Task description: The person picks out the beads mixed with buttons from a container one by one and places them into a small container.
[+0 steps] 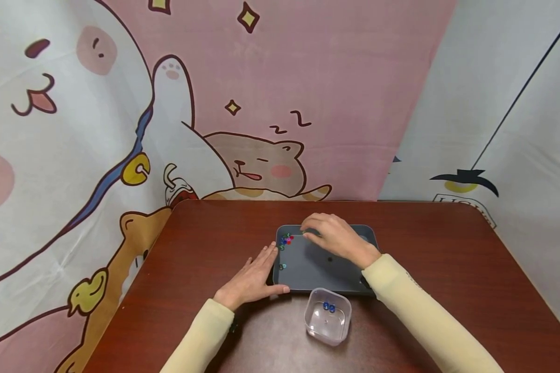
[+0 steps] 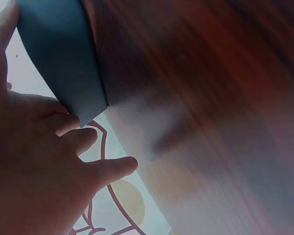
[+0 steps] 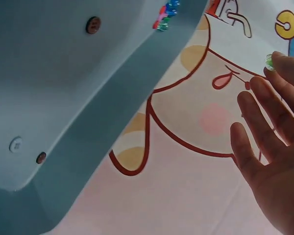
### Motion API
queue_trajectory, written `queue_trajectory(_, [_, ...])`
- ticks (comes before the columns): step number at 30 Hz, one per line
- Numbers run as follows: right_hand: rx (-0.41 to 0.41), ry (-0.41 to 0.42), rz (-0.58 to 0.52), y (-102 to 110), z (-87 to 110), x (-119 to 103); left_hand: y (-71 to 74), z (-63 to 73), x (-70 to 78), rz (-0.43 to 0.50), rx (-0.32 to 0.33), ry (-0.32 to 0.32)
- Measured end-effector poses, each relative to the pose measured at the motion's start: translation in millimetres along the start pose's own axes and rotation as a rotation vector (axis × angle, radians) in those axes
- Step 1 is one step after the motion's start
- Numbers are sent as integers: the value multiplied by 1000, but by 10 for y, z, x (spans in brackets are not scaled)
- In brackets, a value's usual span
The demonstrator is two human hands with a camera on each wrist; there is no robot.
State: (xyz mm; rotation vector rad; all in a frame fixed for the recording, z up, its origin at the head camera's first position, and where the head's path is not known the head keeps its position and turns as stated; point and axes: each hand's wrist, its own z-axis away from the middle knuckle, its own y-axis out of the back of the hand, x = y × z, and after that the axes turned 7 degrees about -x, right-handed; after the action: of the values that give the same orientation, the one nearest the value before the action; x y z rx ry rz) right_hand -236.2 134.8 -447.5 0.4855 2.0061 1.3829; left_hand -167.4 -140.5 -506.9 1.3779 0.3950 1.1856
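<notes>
My right hand (image 1: 333,235) is raised over the back of a dark grey tray (image 1: 308,277). Between its thumb and forefinger it pinches a small green-and-clear glass bead (image 3: 269,62); the other fingers are spread. With fairly straight fingers, my left hand (image 1: 252,280) rests against the tray's left side, its thumb along the front rim. Inside the tray, a cluster of red, blue and green beads (image 1: 287,240) lies in the back left corner. In front of the tray stands a clear plastic box (image 1: 326,329) holding two blue beads (image 1: 329,307).
A brown button (image 3: 93,25) lies on the tray floor, and a white button (image 3: 15,144) and a smaller brown button (image 3: 41,157) lie near one corner. Small pale beads (image 1: 282,266) sit by the left wall. Behind the reddish-brown table (image 1: 214,228) hangs a cartoon cloth (image 1: 354,103).
</notes>
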Motion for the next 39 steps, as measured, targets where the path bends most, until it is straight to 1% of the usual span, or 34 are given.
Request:
queue_trajectory(9, [40, 9, 6, 163, 211, -122, -14, -3, -15, 1, 4, -1])
queue_trajectory(15, [78, 27, 14, 213, 374, -190, -13, 3, -12, 4, 4, -2])
queue_trajectory(22, [84, 22, 6, 266, 574, -250, -9, 3, -11, -3, 8, -4])
queue_trajectory(26, [96, 41, 19, 271, 699, -260, -7, 5, -11, -2, 10, -11])
queue_trajectory(31, [130, 91, 43, 244, 832, -267, -5, 6, -10, 0, 14, -16])
queue_trajectory(39, [148, 152, 33, 156, 1007, -334, 3, 14, -2, -1, 14, -17])
